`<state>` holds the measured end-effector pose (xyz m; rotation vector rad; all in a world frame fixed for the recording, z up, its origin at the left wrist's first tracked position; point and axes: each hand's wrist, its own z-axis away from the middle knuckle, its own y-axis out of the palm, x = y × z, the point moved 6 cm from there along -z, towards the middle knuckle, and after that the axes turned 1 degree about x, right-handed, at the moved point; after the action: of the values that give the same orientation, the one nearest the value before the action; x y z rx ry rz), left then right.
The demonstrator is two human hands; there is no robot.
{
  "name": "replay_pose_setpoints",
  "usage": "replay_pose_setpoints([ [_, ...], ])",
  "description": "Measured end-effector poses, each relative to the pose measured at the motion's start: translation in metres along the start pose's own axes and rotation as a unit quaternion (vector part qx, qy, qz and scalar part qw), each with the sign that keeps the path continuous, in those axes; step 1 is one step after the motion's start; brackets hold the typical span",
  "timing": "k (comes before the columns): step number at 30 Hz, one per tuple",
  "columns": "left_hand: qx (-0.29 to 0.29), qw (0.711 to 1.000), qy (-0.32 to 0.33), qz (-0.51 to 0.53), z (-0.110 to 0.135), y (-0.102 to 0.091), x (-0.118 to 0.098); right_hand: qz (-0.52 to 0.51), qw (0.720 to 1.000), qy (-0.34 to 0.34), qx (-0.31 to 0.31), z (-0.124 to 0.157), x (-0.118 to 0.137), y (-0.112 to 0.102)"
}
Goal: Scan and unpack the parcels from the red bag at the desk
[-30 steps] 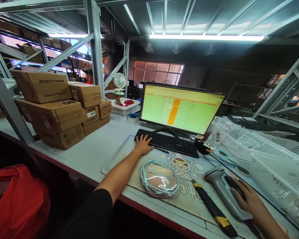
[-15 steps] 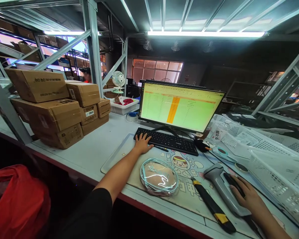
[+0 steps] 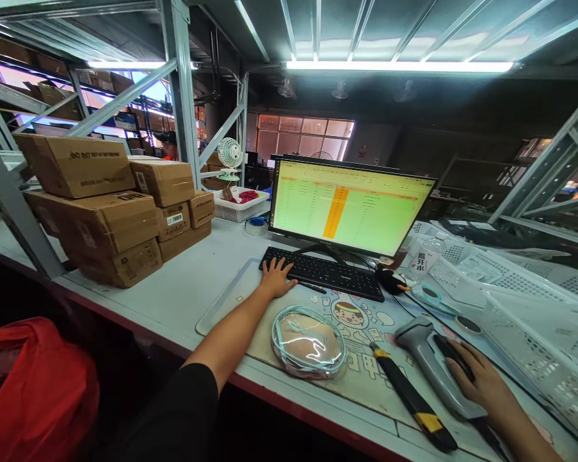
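Note:
My left hand (image 3: 275,278) rests with spread fingers on the left end of a black keyboard (image 3: 340,274). At the right, my right hand (image 3: 481,378) is closed over a dark computer mouse (image 3: 455,358). Just left of that hand lies a grey barcode scanner (image 3: 431,366). A black and yellow utility knife (image 3: 411,398) lies beside the scanner. Between my arms, a clear round pouch (image 3: 308,341) with pale blue edging sits on the printed desk mat (image 3: 270,346). Behind the keyboard stands a monitor (image 3: 349,208) showing a spreadsheet with an orange column.
Stacked cardboard boxes (image 3: 110,221) stand at the left by a metal post (image 3: 180,96). White perforated baskets (image 3: 534,346) and a plastic bottle (image 3: 424,256) crowd the right. A small fan (image 3: 230,154) and a white basket (image 3: 241,206) stand behind. Red fabric (image 3: 38,391) hangs lower left.
The view has shifted very slightly. Both hands keep their places, the left on the keyboard and the right on the mouse.

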<state>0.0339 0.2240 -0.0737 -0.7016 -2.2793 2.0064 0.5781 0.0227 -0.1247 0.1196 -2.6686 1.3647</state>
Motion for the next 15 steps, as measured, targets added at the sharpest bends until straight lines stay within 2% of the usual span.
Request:
replay_pose_setpoints([
  [9, -0.002, 1.000, 0.001, 0.001, -0.002, 0.002, 0.002, -0.026, 0.999, 0.022, 0.007, -0.003, 0.015, -0.013],
  [15, 0.000, 1.000, -0.002, -0.001, -0.002, 0.003, 0.002, -0.038, 0.998, 0.040, 0.018, -0.002, 0.014, -0.016],
])
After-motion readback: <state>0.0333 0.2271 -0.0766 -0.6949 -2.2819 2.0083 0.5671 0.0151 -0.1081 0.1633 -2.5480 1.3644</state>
